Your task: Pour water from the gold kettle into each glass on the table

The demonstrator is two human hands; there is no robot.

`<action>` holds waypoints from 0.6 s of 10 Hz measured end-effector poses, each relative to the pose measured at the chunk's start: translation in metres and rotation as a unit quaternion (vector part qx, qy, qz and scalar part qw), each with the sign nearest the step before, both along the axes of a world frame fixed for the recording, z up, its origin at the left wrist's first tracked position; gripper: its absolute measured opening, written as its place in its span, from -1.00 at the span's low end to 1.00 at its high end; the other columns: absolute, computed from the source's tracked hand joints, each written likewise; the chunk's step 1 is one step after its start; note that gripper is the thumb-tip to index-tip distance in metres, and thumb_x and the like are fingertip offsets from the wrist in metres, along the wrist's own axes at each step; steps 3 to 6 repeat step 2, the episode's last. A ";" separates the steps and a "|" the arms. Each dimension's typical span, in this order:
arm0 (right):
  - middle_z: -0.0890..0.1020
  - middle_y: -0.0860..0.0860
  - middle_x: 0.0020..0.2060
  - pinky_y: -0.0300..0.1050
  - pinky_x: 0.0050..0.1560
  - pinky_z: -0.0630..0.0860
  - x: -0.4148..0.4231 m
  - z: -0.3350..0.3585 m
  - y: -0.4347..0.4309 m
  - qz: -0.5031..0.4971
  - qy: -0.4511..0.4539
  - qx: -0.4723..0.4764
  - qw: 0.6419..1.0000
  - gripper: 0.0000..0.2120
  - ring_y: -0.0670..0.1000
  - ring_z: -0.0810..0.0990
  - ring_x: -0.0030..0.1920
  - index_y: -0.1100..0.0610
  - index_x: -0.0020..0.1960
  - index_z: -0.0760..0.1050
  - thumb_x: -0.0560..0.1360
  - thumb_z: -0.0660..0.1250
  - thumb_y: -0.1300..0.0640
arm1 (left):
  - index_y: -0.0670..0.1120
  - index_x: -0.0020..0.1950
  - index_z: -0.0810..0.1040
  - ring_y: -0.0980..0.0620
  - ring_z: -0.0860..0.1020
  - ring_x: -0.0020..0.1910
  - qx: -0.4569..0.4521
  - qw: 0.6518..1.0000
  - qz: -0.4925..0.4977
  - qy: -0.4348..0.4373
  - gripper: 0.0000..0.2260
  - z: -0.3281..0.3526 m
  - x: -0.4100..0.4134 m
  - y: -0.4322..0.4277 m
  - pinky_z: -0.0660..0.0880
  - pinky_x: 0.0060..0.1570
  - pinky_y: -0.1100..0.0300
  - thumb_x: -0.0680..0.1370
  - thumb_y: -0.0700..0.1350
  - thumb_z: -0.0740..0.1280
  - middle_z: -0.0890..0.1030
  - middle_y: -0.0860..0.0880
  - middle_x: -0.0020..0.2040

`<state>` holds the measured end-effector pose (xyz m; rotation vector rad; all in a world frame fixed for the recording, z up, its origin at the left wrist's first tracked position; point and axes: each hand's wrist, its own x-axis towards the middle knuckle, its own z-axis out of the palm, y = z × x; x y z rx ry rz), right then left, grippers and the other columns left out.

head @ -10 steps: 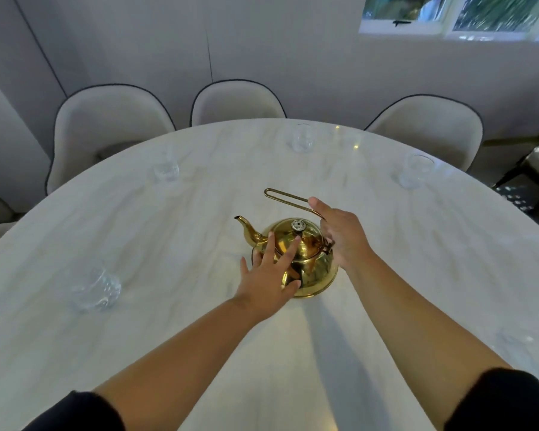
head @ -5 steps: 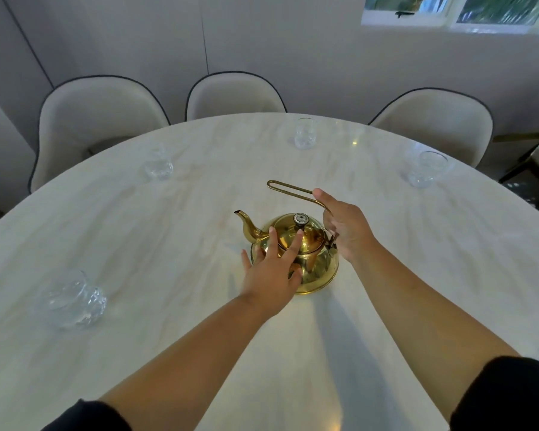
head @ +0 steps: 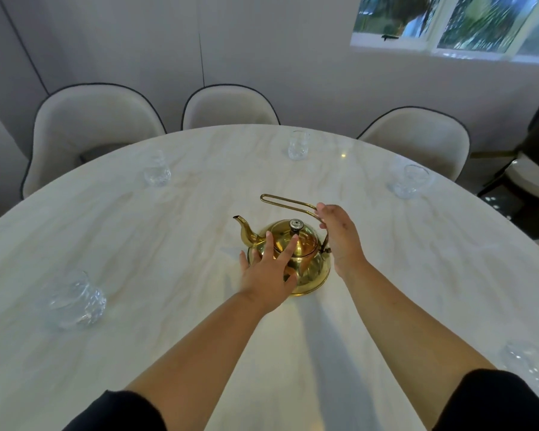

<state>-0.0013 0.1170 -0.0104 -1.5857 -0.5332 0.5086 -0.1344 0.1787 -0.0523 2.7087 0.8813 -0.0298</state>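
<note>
Marble table (head: 137, 244) w/ shiny gold kettle (head: 305, 259)

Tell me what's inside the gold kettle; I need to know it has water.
Cannot tell: the gold kettle has its knobbed lid on, and the left hand rests on its side.

walls: pale grey (head: 262, 42) | window (head: 455, 23): upper right, greenery outside | chairs (head: 227, 107): cream, dark-piped, beyond table

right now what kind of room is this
Most likely a home dining room: a large oval marble table ringed by upholstered chairs, with a glass set out at each seat.
</note>
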 end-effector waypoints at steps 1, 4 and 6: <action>0.52 -0.08 -0.03 -0.34 -0.14 0.36 -0.009 0.004 -0.016 -0.053 0.007 -0.002 0.999 -0.86 -0.08 0.46 0.02 0.06 0.07 0.48 0.57 0.23 0.04 | 0.21 0.49 -0.28 -0.28 -0.04 0.50 -0.011 1.000 -0.009 0.000 -0.36 0.006 -0.008 -0.002 -0.07 0.43 -0.16 0.59 0.13 0.12 -0.22 -0.17 0.54; 0.54 -0.02 0.03 -0.38 -0.13 0.39 -0.029 -0.003 -0.044 -0.112 0.009 -0.008 0.994 -0.88 -0.08 0.51 0.00 0.10 0.07 0.49 0.58 0.25 0.10 | 0.15 0.51 -0.27 -0.22 -0.15 0.52 -0.015 0.999 -0.031 0.014 -0.36 0.012 -0.028 -0.014 -0.12 0.43 -0.17 0.61 0.12 0.11 -0.25 -0.14 0.54; 0.54 -0.02 0.03 -0.38 -0.13 0.39 -0.029 -0.003 -0.044 -0.112 0.009 -0.008 0.994 -0.88 -0.08 0.51 0.00 0.10 0.07 0.49 0.58 0.25 0.10 | 0.15 0.51 -0.27 -0.22 -0.15 0.52 -0.015 0.999 -0.031 0.014 -0.36 0.012 -0.028 -0.014 -0.12 0.43 -0.17 0.61 0.12 0.11 -0.25 -0.14 0.54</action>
